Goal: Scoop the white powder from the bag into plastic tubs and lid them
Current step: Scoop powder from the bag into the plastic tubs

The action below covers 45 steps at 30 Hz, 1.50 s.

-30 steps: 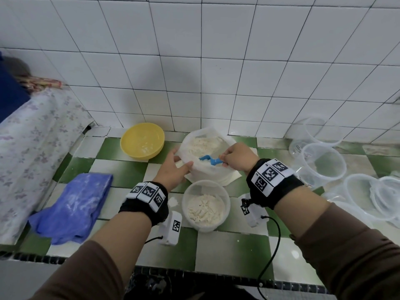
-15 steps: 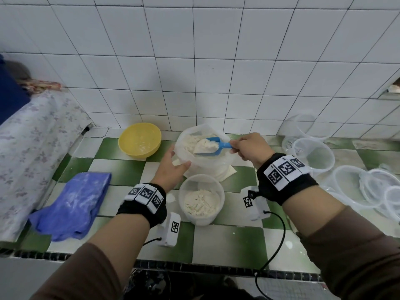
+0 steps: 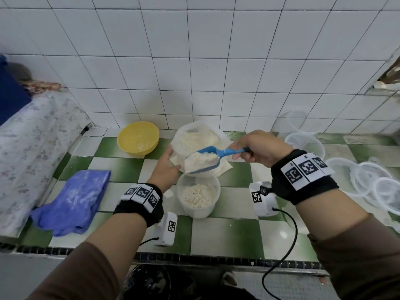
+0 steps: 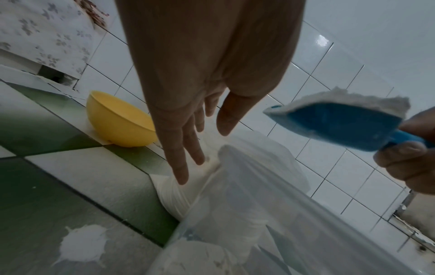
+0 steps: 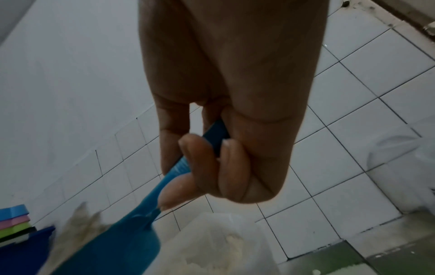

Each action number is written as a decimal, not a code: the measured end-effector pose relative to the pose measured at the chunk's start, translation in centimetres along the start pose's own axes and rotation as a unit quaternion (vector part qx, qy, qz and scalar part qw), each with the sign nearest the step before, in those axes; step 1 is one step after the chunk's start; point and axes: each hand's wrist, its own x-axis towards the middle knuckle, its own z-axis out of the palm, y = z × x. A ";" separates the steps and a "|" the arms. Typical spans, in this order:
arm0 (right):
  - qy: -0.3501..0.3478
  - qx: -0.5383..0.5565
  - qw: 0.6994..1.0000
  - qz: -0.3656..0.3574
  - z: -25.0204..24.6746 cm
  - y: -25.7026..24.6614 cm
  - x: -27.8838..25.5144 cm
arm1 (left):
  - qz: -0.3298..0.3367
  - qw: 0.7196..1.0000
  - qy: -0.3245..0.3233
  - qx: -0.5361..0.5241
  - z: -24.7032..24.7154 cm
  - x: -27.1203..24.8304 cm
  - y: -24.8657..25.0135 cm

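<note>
Left of bag (image 3: 195,135): yellow bowl (image 3: 138,139); left hand (image 3: 165,169) fingers straight; right hand (image 3: 259,150) clamps scoop (image 3: 207,158).

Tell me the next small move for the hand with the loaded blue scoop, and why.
Probably tip the blue scoop over the plastic tub. The right hand grips its handle, and the scoop, heaped with white powder, is clear of the bag and above the tub's far rim. The tub looks only partly filled and has no lid. The left hand lies with straight fingers beside the bag.
</note>
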 end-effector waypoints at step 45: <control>-0.017 0.022 0.994 -0.104 0.0 3.9 0.5 | -0.074 0.992 0.013 -0.102 -0.8 -0.2 -1.2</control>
